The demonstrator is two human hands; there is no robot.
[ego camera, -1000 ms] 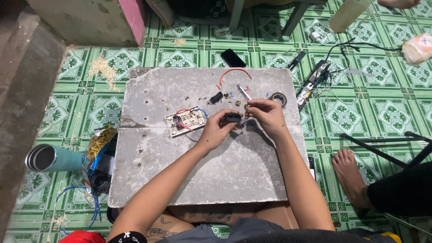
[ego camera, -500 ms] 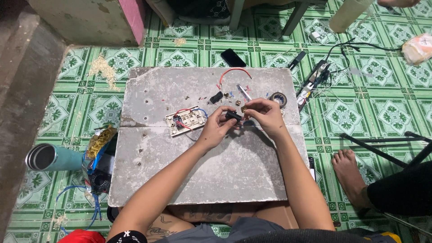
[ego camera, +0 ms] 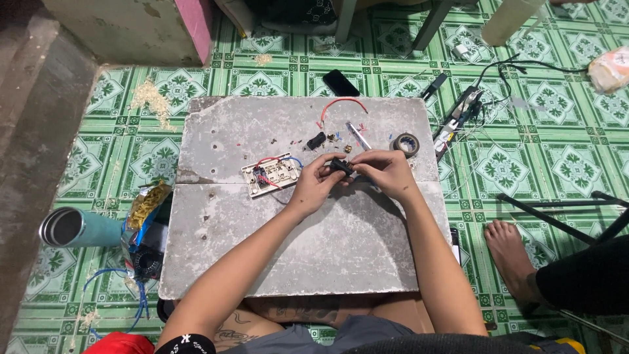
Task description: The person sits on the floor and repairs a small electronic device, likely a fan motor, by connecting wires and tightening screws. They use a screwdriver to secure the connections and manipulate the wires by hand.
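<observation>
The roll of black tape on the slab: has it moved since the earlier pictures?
No. The roll of black tape lies in the same spot near the grey slab's right edge.

The floor is laid with green and white tiles in a leaf pattern. A low grey worktop, scuffed and split by a seam across its middle, sits on it. Along the left runs a bare concrete step. At the top stands a grey block with a pink edge, and beside it table legs. Sawdust lies scattered near the worktop's top left corner. The light is even and soft.
</observation>
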